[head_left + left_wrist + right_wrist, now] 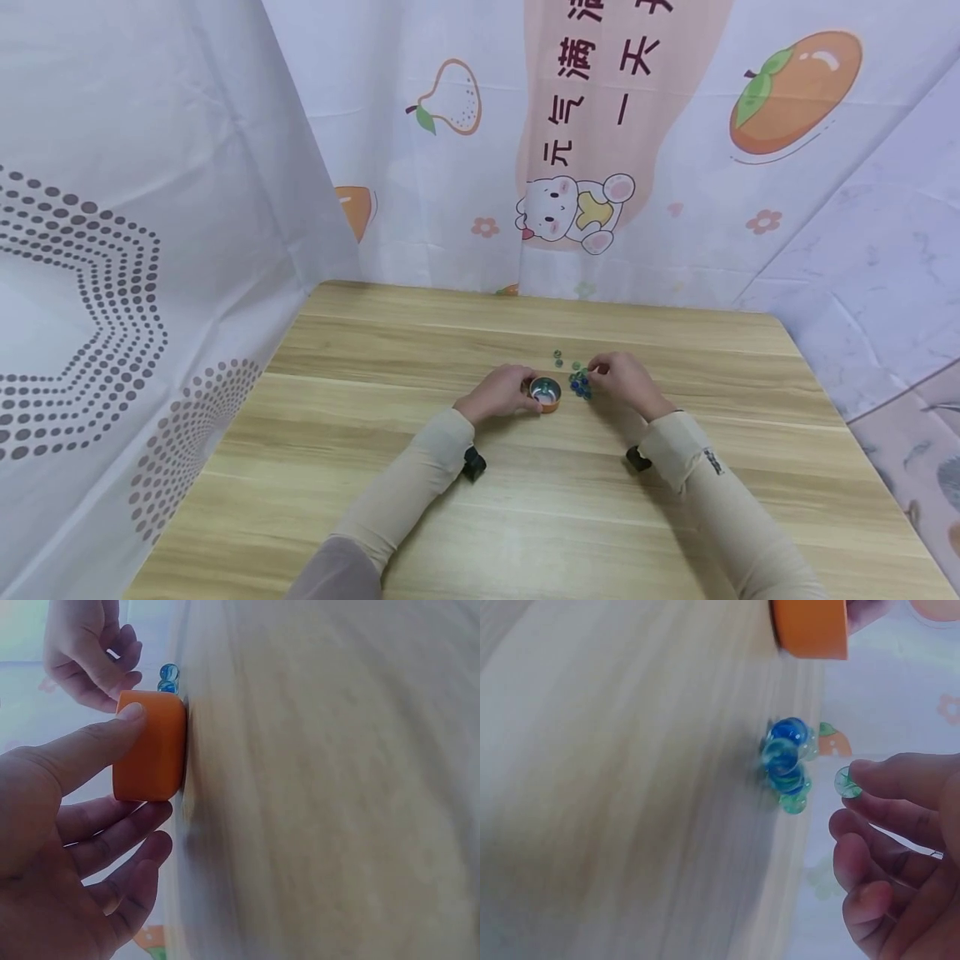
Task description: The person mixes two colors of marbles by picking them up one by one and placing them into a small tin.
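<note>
My left hand (504, 392) grips the side of a small orange bowl (154, 750) with a silvery inside, thumb on one side and fingers on the other. The bowl stands on the wooden table, and something greenish shows inside it in the head view. My right hand (626, 383) pinches a clear green marble (847, 782) between thumb and index finger, raised off the table. Close by that hand lies a cluster of blue and green marbles (786, 757), just right of the bowl. Its other fingers are curled loosely.
A couple of loose greenish marbles (558, 358) lie farther back, behind the cluster. The wood-grain table (360, 483) reaches a printed curtain (450, 208) at its back edge. More patterned cloth (247, 192) hangs on the left side.
</note>
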Demonstrator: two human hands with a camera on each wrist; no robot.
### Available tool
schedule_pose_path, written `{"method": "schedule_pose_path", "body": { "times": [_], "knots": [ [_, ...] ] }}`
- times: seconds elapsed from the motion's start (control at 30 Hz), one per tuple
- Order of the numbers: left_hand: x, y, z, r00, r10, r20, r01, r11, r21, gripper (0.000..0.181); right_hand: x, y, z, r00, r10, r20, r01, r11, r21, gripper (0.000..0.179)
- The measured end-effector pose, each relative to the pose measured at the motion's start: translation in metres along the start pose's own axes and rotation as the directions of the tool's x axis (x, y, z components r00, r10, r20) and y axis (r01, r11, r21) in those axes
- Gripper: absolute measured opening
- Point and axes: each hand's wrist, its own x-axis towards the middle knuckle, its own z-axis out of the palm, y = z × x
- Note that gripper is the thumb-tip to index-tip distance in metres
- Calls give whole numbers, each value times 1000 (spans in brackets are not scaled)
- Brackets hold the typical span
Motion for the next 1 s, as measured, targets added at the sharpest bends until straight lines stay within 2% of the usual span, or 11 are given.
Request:
{"method": "schedule_pose_path", "body": {
  "times": [0.6, 1.0],
  "knots": [
    [0, 0, 0, 1000, 1, 2, -1, 1000, 5, 55, -2, -6, 5, 1000, -7, -5, 7, 997, 77, 15],
    [1, 0, 0, 1000, 23, -6, -23, 1000, 16, 56, -6, -18, 8, 997, -78, -17, 79, 991, 108, 14]
  ]
}}
